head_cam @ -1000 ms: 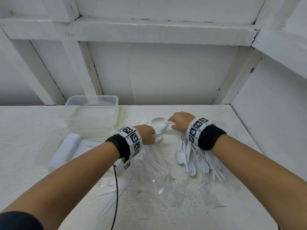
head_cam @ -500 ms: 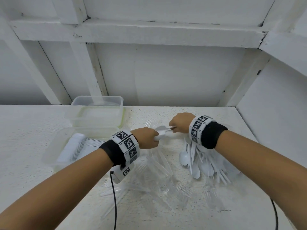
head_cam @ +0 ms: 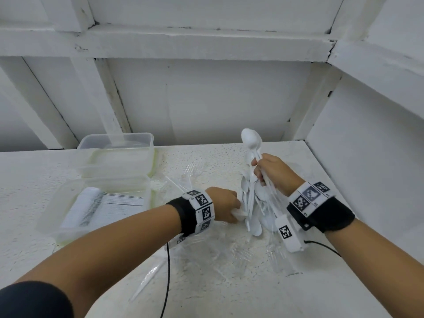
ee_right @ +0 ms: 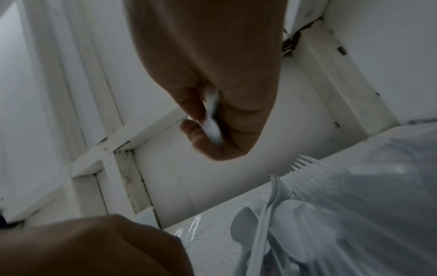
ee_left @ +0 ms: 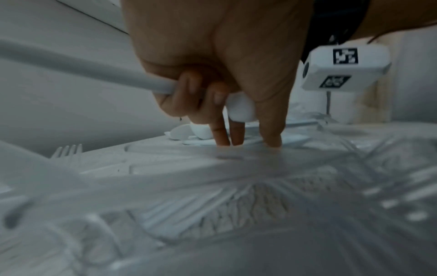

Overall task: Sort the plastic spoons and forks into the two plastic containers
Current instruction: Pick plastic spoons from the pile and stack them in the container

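Observation:
My right hand (head_cam: 269,174) is raised above the table and grips a bunch of white spoons (head_cam: 251,140); one bowl points up, others hang below the fist. The right wrist view shows thumb and fingers pinching the white handles (ee_right: 211,119). My left hand (head_cam: 227,206) is low beside the hanging spoons and holds a white spoon (head_cam: 238,215). In the left wrist view its curled fingers (ee_left: 189,93) clamp a white handle (ee_left: 82,68). Clear forks (head_cam: 206,251) lie scattered on the table. Two clear containers stand left: the near one (head_cam: 52,214) holds stacked white cutlery, the far one (head_cam: 117,152) looks empty.
White walls and beams close the back and right of the white table (head_cam: 34,180). More spoons and forks (ee_right: 290,220) lie piled under my right hand. A black cable (head_cam: 168,271) runs from my left wrist toward the front edge.
My right hand has risen and turned a bunch of spoons upright. My left hand has dropped toward the table beside them, still holding a spoon.

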The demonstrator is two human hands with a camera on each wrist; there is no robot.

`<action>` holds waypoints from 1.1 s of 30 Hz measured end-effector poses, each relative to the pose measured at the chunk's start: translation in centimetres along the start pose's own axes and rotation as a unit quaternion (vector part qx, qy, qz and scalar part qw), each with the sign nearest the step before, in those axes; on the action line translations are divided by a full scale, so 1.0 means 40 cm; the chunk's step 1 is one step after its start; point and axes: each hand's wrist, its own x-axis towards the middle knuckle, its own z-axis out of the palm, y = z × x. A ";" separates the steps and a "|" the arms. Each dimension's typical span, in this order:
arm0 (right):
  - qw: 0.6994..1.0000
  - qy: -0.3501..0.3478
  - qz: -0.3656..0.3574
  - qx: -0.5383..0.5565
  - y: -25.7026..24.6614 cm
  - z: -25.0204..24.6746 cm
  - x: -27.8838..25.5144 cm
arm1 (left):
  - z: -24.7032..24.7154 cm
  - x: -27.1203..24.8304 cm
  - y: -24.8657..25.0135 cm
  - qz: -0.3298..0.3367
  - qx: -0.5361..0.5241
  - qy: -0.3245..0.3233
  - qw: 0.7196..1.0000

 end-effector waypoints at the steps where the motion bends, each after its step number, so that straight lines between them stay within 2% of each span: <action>1: 0.999 -0.004 0.016 0.036 0.003 -0.001 -0.009 | 0.003 0.002 0.005 0.009 0.024 0.003 1.000; 4: 0.998 -0.018 0.042 0.046 0.013 0.003 -0.031 | 0.011 0.003 0.012 0.030 0.070 0.025 0.997; 7: 0.999 -0.005 0.053 0.008 0.033 0.002 -0.040 | 0.008 -0.008 0.006 0.045 0.059 0.059 0.996; 11: 0.998 0.009 0.062 -0.017 0.057 0.005 -0.051 | -0.027 -0.059 -0.013 0.080 -0.015 0.153 0.985; 14: 0.996 0.007 0.032 -0.081 0.065 0.018 -0.057 | -0.062 -0.110 -0.038 0.098 -0.145 0.236 0.956; 17: 0.990 0.007 0.014 -0.141 0.063 0.041 -0.056 | -0.090 -0.156 -0.066 0.032 -0.302 0.299 0.905; 19: 0.988 0.008 0.021 -0.153 0.058 0.058 -0.053 | -0.091 -0.174 -0.079 -0.017 -0.359 0.306 0.881; 24: 0.986 -0.005 0.014 -0.166 0.041 0.104 -0.053 | -0.058 -0.193 -0.078 -0.033 -0.407 0.279 0.869; 28: 0.995 -0.071 -0.009 -0.065 0.025 0.143 -0.074 | -0.056 -0.201 -0.083 -0.062 -0.478 0.319 0.816; 30: 0.995 -0.076 -0.042 -0.054 0.016 0.175 -0.081 | -0.060 -0.205 -0.088 -0.080 -0.518 0.331 0.785; 33: 0.996 -0.012 -0.084 -0.038 0.000 0.219 -0.088 | -0.070 -0.213 -0.094 -0.086 -0.627 0.341 0.695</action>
